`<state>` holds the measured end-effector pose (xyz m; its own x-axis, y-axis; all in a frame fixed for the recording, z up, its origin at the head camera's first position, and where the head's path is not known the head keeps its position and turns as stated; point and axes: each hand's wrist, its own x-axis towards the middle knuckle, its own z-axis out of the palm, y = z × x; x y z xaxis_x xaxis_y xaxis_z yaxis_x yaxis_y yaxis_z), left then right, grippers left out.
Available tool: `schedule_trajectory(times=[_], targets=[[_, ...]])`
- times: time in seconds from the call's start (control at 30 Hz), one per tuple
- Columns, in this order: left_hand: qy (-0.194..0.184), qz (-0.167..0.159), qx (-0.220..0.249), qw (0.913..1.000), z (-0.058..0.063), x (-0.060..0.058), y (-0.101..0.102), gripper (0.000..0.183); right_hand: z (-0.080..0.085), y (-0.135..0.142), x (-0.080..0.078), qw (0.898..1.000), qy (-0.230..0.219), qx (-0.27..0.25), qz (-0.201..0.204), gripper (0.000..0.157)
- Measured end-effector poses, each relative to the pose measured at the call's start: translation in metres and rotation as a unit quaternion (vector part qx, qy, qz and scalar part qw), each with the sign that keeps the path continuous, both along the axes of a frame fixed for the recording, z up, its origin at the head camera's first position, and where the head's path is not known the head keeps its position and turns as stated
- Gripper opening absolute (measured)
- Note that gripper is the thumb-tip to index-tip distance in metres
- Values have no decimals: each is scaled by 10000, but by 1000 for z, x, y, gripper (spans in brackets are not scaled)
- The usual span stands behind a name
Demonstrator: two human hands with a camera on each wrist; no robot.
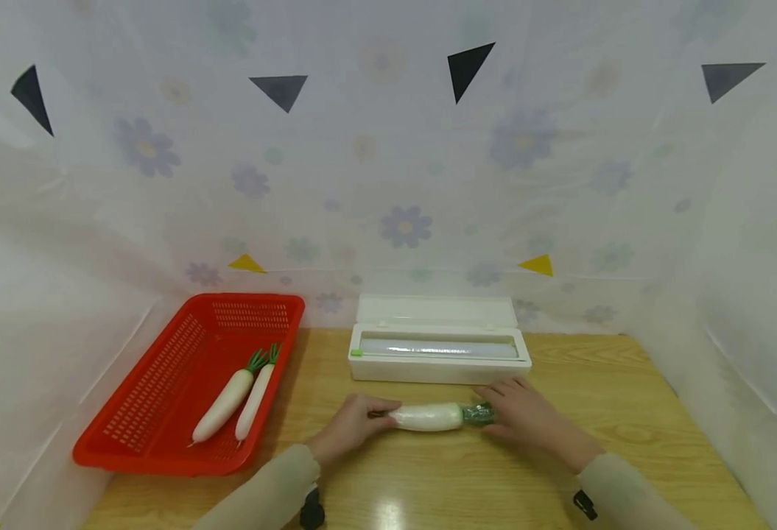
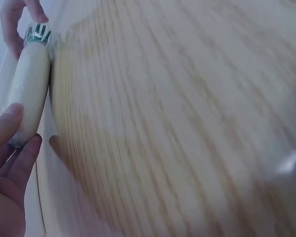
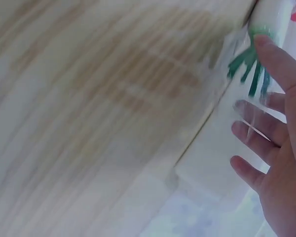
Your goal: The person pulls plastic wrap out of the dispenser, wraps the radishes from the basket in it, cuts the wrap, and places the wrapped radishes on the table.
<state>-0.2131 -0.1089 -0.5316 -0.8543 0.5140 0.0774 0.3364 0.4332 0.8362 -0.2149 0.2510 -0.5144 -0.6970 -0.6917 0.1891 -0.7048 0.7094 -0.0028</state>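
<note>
A white radish (image 1: 428,417) with a green top lies crosswise in front of the film box, wrapped in shiny clear film. My left hand (image 1: 353,425) holds its root end, the thumb (image 2: 11,118) on one side and the fingers beneath. At the leafy end, my right hand (image 1: 524,416) has its thumb (image 3: 271,52) pressed on the base of the green leaves (image 3: 251,66). Its other fingers lie spread behind the leaves and the loose film. The leaf tips are partly hidden by this hand in the head view.
A white box (image 1: 441,369) with its lid raised holds a roll of clear film (image 1: 437,348) behind the hands. To the left stands a red plastic basket (image 1: 156,460) with two white radishes (image 1: 225,406) inside. The wooden table (image 1: 600,361) meets a patterned curtain at the back.
</note>
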Motion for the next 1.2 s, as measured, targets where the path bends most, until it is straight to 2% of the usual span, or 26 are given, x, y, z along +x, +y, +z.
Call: schedule_trajectory(times=[0.1,0.2,0.33,0.47,0.67,0.77,0.9,1.0,1.07,1.2], targets=[[-3,30,-85,10000,0,-1,-6,35,2,8,-1,9999,-92,23,-39,64],[-18,107,-185,9998,-1,-2,-10,35,3,13,-1,9993,-377,-76,-24,55],[-213,212,-149,9994,-3,-1,-12,37,-1,14,-1,9976,-566,-381,73,29],[-167,320,-19,9993,-3,1,-8,36,-4,11,0,9941,-575,-910,96,6],[159,322,-110,9993,-3,0,-6,34,-7,10,-1,9860,-618,-1533,209,13],[225,288,-146,9992,-3,-2,-7,34,-7,12,-2,9814,-950,-1665,67,9],[180,297,-204,9992,-3,-2,-7,35,-6,14,-1,9598,-1913,-2051,-147,14],[161,303,-235,9991,-3,-2,-8,34,-5,15,1,9435,-2365,-2299,-308,21],[135,296,-235,9992,-3,-2,-8,34,-5,16,2,9367,-2514,-2399,-433,23],[121,273,-233,9993,-2,-3,-9,33,-8,18,2,9341,-2522,-2466,-551,25]])
